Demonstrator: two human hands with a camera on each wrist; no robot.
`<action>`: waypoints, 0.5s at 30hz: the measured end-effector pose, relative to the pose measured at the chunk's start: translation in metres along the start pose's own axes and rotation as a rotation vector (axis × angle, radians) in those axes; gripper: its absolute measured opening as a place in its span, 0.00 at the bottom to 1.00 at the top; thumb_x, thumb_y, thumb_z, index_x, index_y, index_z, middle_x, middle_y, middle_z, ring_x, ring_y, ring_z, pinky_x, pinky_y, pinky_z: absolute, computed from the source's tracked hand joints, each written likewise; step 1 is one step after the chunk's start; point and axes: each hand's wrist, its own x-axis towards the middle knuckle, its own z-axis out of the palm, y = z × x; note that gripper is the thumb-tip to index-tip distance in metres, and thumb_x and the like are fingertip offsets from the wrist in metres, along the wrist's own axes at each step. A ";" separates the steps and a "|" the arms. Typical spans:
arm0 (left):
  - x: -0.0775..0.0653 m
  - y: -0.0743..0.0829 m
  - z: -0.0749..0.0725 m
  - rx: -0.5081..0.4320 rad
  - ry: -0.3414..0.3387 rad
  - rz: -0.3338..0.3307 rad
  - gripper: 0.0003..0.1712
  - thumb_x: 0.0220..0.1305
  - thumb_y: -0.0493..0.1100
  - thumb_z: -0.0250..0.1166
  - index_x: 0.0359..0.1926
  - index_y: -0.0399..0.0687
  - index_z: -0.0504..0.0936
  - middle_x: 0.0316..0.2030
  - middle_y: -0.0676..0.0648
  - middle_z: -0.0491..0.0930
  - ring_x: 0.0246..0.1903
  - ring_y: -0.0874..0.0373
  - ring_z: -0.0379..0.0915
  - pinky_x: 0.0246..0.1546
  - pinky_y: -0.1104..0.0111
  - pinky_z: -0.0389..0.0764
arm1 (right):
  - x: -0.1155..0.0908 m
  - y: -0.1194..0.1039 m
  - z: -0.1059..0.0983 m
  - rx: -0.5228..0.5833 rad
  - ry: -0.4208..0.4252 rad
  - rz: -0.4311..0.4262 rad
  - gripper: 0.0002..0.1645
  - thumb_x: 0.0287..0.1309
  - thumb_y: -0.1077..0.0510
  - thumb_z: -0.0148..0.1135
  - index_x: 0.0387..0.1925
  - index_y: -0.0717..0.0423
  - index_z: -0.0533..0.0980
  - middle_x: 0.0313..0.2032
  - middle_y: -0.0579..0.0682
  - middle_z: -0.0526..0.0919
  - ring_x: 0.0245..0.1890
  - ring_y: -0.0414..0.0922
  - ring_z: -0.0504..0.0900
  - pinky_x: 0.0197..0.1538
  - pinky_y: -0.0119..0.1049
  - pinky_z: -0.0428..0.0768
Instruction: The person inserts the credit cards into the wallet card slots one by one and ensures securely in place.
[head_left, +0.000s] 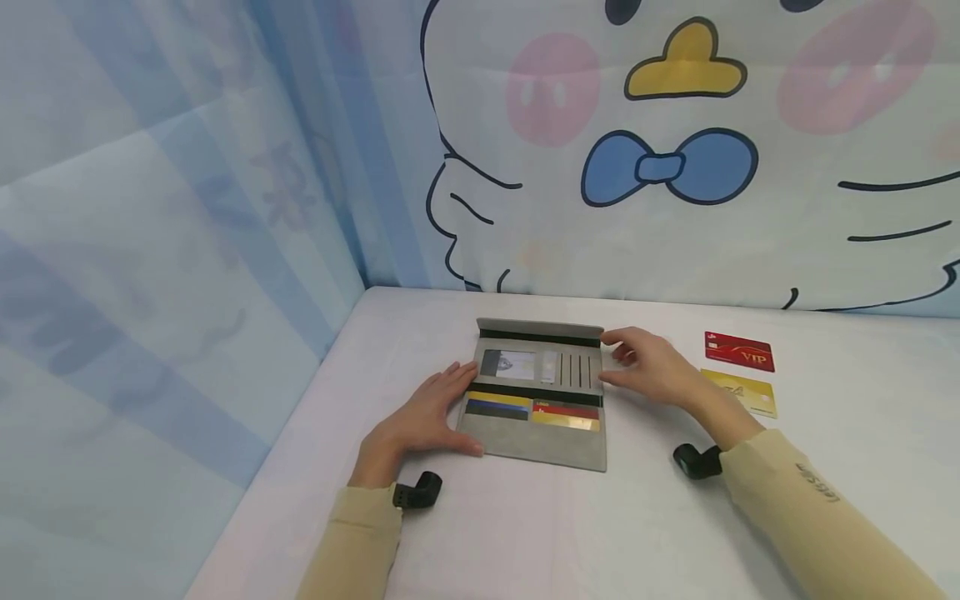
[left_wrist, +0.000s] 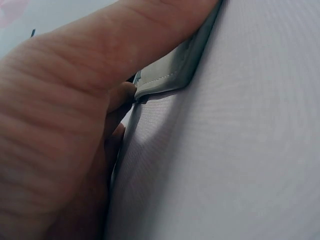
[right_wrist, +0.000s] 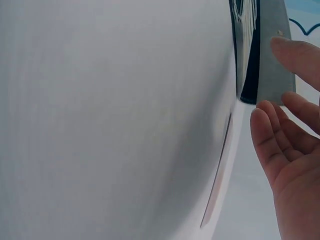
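The left arm [head_left: 345,546] reaches in from the near side, angled far and slightly right, and the left wrist [head_left: 375,467] is bare past its sleeve. The left hand [head_left: 426,415] shows its back, with fingers [head_left: 452,379] straight and close together toward the far right and the thumb [head_left: 463,442] stretched to the right, nearer. The right arm [head_left: 825,525] slants from the near right toward the far left. The right hand [head_left: 652,367] points left; its index finger [head_left: 621,335] and right thumb [head_left: 618,380] stand apart, other fingers gently bent beneath.
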 end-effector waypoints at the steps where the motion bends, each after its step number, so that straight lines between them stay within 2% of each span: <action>1: 0.000 0.000 0.000 0.001 0.000 0.000 0.67 0.37 0.70 0.71 0.73 0.51 0.49 0.72 0.55 0.44 0.70 0.61 0.31 0.68 0.63 0.38 | -0.001 0.002 -0.002 0.000 0.004 0.007 0.35 0.50 0.54 0.70 0.58 0.61 0.69 0.49 0.58 0.76 0.46 0.53 0.76 0.49 0.49 0.77; 15: 0.000 0.001 0.000 0.010 0.003 0.006 0.66 0.37 0.70 0.72 0.73 0.50 0.49 0.72 0.54 0.44 0.70 0.60 0.32 0.68 0.63 0.38 | -0.010 0.031 -0.023 0.006 0.024 0.071 0.37 0.52 0.52 0.69 0.59 0.62 0.67 0.52 0.61 0.72 0.51 0.56 0.70 0.53 0.55 0.73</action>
